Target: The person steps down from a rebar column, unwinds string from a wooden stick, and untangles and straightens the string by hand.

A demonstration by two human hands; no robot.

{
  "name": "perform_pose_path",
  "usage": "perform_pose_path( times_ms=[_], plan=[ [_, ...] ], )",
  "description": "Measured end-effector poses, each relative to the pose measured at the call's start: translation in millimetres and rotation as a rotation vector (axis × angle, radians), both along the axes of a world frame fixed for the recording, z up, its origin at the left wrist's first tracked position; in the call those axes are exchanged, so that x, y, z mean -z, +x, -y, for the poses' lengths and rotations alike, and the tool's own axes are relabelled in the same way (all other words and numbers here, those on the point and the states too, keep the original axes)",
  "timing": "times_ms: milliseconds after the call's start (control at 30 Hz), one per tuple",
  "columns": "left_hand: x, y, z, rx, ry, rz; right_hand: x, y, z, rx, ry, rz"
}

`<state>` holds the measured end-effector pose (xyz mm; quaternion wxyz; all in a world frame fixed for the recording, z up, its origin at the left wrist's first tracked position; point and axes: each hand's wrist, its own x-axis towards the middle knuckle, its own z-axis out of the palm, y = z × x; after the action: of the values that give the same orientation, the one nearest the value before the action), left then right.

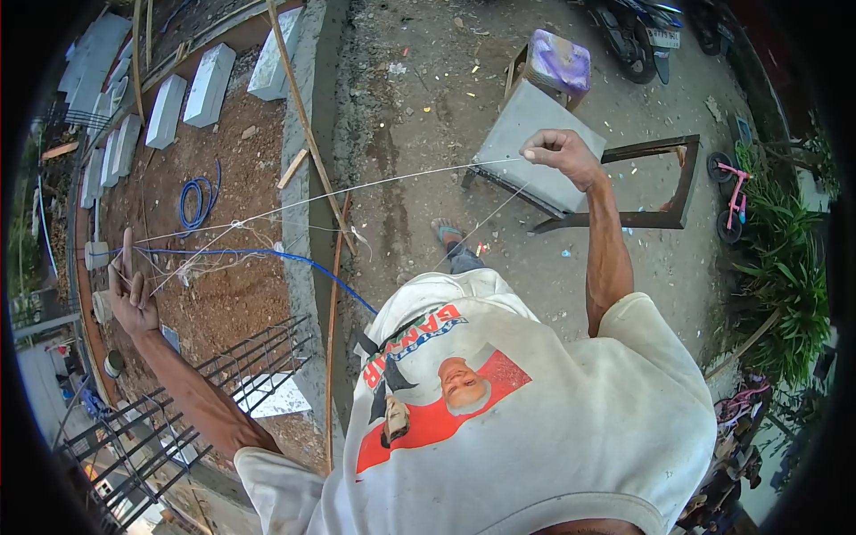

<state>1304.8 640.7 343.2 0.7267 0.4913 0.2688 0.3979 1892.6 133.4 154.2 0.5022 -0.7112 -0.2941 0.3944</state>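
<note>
A thin white string (374, 182) runs taut between my two hands, rising slightly toward the right. My right hand (566, 156) pinches its end between thumb and fingertips, above a grey chair seat. A slack length drops from there toward my body. On the left, my left hand (134, 290) has one finger stretched out and the others curled, with string looped around the fingers. More strands cross in a loose knot and tangle (236, 225) close to that hand. A blue cord (308, 261) passes beneath the strands; whether the hand touches it I cannot tell.
A low concrete wall (308, 107) separates reddish soil from the paved ground. Rebar (214, 366) stands at lower left, near white blocks (210, 85) and a coiled blue hose (198, 201). A wooden-framed chair (539, 134), motorcycle (633, 40), pink small bike (733, 196) and plants (785, 294) are right.
</note>
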Motion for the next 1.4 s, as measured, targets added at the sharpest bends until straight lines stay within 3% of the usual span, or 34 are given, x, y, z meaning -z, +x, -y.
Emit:
perform_pose_path(
  times_ms=[33, 267, 333, 400, 467, 533, 600, 700, 733, 800, 867, 1000, 1067, 1200, 1267, 1400],
  plan=[
    [-1.5, 11.0, 7.7, -0.072, 0.013, -0.007, 2.4, 1.4, 0.8, -0.011, -0.046, 0.008],
    [-17.9, 28.3, 19.2, 0.163, -0.024, 0.156, 35.3, -0.2, 3.3, -0.009, -0.145, 0.062],
    [-39.9, 49.1, 36.8, 0.27, 0.009, 0.19, 44.3, 0.7, -1.2, -0.038, -0.294, 0.143],
    [-60.4, 71.2, 56.6, 0.235, 0.074, 0.152, 55.2, 2.4, -12.7, -0.183, -0.342, 0.27],
    [-77.5, 92.6, 68.5, 0.36, 0.15, 0.116, 43.6, -25.3, -46.1, -0.364, -0.469, 0.613],
    [-88.2, 118.1, 80.2, 0.404, 0.183, 0.074, -5.9, -77.0, -100.3, -0.362, -0.166, 0.677],
    [-93.9, 145.0, 98.7, 0.457, 0.219, 0.031, -33.8, -129.5, -153.9, -0.291, 0.162, 0.085],
    [-89.6, 172.9, 109.3, 0.537, -0.039, 0.078, -86.1, -198.8, -220.1, -0.483, 0.496, -0.119],
    [-88.5, 178.0, 112.9, 0.54, -0.035, 0.079, -98.3, -217.3, -236.3, -0.463, 0.52, -0.001],
    [-86.3, 187.5, 121.0, 0.484, 0.28, -0.121, -107.3, -231.8, -255.3, -0.444, 0.543, 0.127],
    [-78.4, 182.6, 113.7, 0.501, 0.274, -0.104, -106.2, -234.6, -269.2, -0.214, 0.687, 0.853],
    [-74.2, 172.6, 115.2, 0.462, 0.276, -0.115, -101.3, -215.9, -278.9, -0.282, 0.715, 0.693],
    [-70.8, 168.0, 113.0, 0.451, 0.285, -0.126, -107.9, -211.6, -283.5, -0.477, 0.53, 0.047],
    [-59.6, 157.6, 97.2, 0.483, 0.266, -0.132, -125.2, -229.5, -287.7, -0.279, 0.472, 0.029],
    [-54.5, 155.5, 92.5, 0.495, 0.262, -0.131, -124.4, -233.6, -293.4, -0.186, 0.594, 0.53],
    [-45.1, 152.2, 84.4, 0.529, 0.232, -0.118, -109.3, -233.7, -311.1, -0.478, 0.629, 0.527]
  ],
)
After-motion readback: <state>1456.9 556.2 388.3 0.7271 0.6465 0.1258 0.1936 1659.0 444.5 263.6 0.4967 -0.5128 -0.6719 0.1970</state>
